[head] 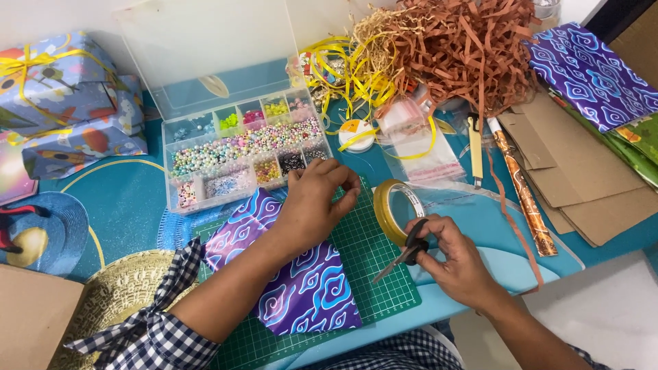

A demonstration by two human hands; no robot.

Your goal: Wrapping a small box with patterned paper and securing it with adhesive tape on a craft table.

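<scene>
On the cluttered blue tabletop [130, 205], our left hand [312, 205] presses flat on the purple wrapped parcel [301, 288]; our right hand [456, 257] grips black scissors [404, 255] beside a tape roll [396, 209].

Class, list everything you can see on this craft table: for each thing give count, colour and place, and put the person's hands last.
Purple cloud-patterned wrapping sheet: one, on the mat, under the left forearm.
Green gridded cutting mat: one, centre front.
Clear plastic bead box: one, open, mixed beads, behind the mat.
Clear tape roll: one, yellowish, right of the mat.
Black-handled scissors: one, in the right hand.
Brown shredded paper: one heap, top centre.
Yellow ribbon: one tangle, left of the shreds.
Blue wrapped parcels: two, far left.
Left hand: on the sheet.
Right hand: holding the scissors.
</scene>
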